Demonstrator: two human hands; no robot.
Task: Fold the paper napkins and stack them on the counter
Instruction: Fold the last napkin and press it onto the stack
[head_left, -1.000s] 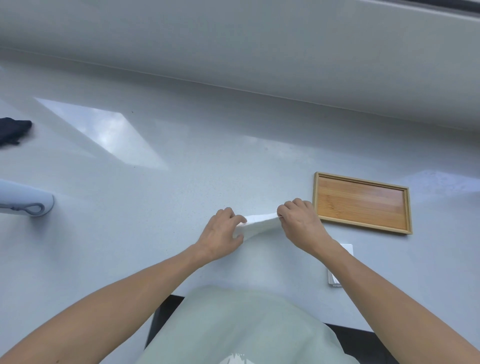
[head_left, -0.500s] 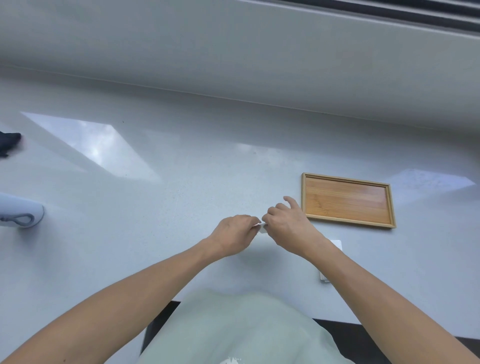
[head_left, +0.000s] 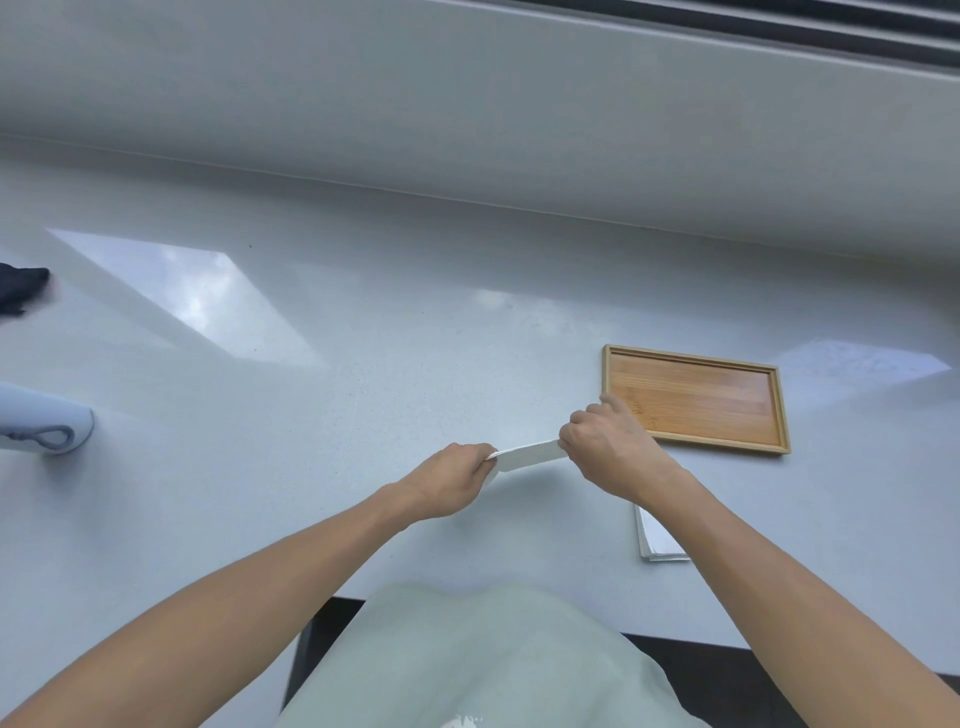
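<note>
The folded paper napkin (head_left: 527, 456) hangs between my two hands just above the counter (head_left: 363, 405), at about the centre of my view, stretched into a narrow white strip. My left hand (head_left: 449, 480) is curled with fingers and thumb pinching its left end; my right hand (head_left: 605, 449) pinches the right end the same way. I judge it nearly weightless, limp and easy to tear, so I hold it by the corners and edges with light pressure, never pulling hard along its length. A crease will want a fingertip run along it on the hard surface.

At about four o'clock from the napkin, partly under my right forearm, lies the napkin stack (head_left: 657, 540), flat and close to the counter's near edge. Just beyond my right hand, at two o'clock, sits the empty bamboo tray (head_left: 696, 397), its raised rim something to clear. Towards nine o'clock there is a broad open stretch of glossy counter, then a pale handle with a loop (head_left: 44, 426) at the left edge and a dark cloth (head_left: 18, 286) farther back. The wall closes off twelve o'clock.
</note>
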